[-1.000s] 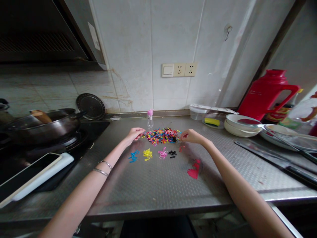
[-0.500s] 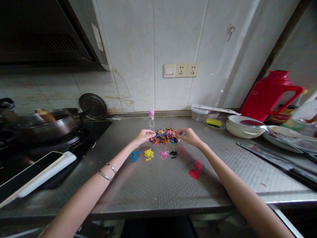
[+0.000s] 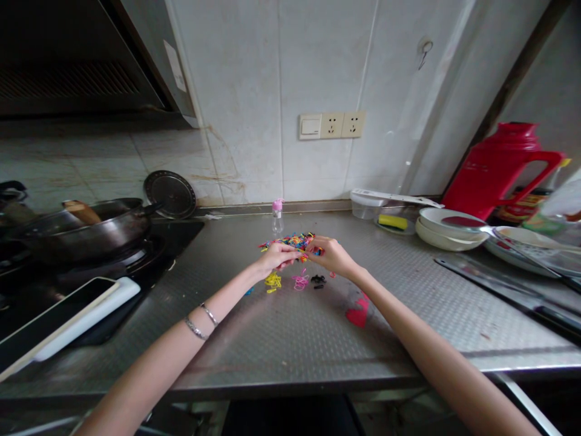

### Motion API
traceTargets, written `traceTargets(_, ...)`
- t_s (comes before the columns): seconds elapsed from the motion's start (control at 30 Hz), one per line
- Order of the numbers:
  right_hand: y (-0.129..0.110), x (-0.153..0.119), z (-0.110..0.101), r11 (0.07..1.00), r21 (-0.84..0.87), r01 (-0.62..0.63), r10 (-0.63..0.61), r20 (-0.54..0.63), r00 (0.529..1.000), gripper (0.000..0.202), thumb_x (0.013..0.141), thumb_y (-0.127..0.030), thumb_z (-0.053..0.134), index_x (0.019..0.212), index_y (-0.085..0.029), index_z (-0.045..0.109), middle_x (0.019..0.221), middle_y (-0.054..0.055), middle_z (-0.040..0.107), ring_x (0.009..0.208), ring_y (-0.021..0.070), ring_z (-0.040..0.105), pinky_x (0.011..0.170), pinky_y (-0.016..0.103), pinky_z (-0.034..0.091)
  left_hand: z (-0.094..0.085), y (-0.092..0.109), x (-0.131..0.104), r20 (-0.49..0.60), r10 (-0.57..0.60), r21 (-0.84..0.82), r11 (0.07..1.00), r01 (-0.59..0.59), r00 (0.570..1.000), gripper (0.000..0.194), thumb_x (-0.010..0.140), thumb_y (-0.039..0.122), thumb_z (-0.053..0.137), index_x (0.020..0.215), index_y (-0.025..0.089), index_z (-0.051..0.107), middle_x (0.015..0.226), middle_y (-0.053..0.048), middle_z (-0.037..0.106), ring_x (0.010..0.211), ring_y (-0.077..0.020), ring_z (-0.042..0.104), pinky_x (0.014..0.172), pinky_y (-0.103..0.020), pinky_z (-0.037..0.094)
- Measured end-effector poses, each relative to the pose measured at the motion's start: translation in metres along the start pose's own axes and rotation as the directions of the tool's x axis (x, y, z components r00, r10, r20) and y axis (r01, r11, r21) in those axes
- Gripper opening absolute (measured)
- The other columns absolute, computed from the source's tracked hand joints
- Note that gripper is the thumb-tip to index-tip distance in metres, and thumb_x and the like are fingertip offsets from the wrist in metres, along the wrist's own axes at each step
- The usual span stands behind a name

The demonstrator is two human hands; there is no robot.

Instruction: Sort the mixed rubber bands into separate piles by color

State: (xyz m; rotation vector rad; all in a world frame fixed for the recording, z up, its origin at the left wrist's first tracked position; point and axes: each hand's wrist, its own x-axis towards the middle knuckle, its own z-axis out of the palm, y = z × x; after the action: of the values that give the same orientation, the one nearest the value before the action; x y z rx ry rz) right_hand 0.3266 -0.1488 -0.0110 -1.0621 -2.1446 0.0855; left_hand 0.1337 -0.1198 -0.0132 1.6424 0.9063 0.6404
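Observation:
A heap of small multicoloured rubber bands (image 3: 290, 240) lies on the steel counter, partly hidden behind my fingers. My left hand (image 3: 278, 257) and my right hand (image 3: 330, 253) meet over its front edge, fingertips almost touching. Both are closed in a pinch, and a bit of yellow band shows between them. Nearer to me are a yellow pile (image 3: 273, 281), a pink pile (image 3: 300, 280) and a black pile (image 3: 318, 280) of bands. My left wrist mostly covers the blue bands (image 3: 249, 291); a few red bands (image 3: 333, 275) lie beside my right wrist.
Behind the heap stands a small clear bottle with a pink cap (image 3: 278, 211). A red heart-shaped piece (image 3: 357, 313) lies by my right forearm. Bowls (image 3: 447, 236), a knife (image 3: 499, 290) and a red thermos (image 3: 494, 172) are at right; a pan (image 3: 104, 227) and a phone (image 3: 59, 315) at left.
My two hands have come together from either side of the heap. My left hand moved right and now hides most of the blue bands; my right hand moved left.

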Motion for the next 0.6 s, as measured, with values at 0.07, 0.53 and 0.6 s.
traceTargets(0.07, 0.000, 0.000, -0.001, 1.000, 0.001, -0.001, 0.001, 0.006, 1.000, 0.008, 0.075, -0.023, 0.055, 0.074, -0.017, 0.060, 0.075, 0.002, 0.061, 0.069, 0.0118, 0.055, 0.064, 0.021, 0.039, -0.002, 0.000, 0.000, -0.003, -0.011, 0.001, 1.000, 0.011, 1.000, 0.035, 0.065, 0.044, 0.063, 0.076, 0.010, 0.063, 0.051, 0.003, 0.049, 0.035, -0.0016, 0.031, 0.035, -0.018, 0.016)
traceTargets(0.53, 0.012, -0.004, -0.006, 0.994, -0.066, -0.087, 0.087, -0.012, 0.996, 0.013, 0.076, -0.026, 0.052, 0.077, -0.018, 0.063, 0.077, 0.003, 0.060, 0.068, 0.0116, 0.054, 0.062, 0.021, 0.038, -0.056, 0.025, -0.029, 0.091, 0.090, 0.457, 0.881, -0.122, 0.992, 0.027, 0.066, 0.036, 0.061, 0.075, 0.012, 0.070, 0.052, -0.001, 0.057, 0.044, -0.0065, 0.039, 0.045, -0.020, 0.027)
traceTargets(0.6, 0.012, -0.004, -0.006, 0.993, -0.081, -0.087, 0.087, -0.007, 0.996, 0.013, 0.076, -0.025, 0.052, 0.077, -0.018, 0.062, 0.076, 0.003, 0.060, 0.067, 0.0116, 0.053, 0.062, 0.021, 0.037, -0.075, 0.025, -0.038, 0.121, 0.027, 0.542, 0.836, -0.089, 0.992, 0.023, 0.064, 0.033, 0.062, 0.073, 0.014, 0.070, 0.055, -0.002, 0.060, 0.048, -0.0083, 0.045, 0.049, -0.020, 0.030)
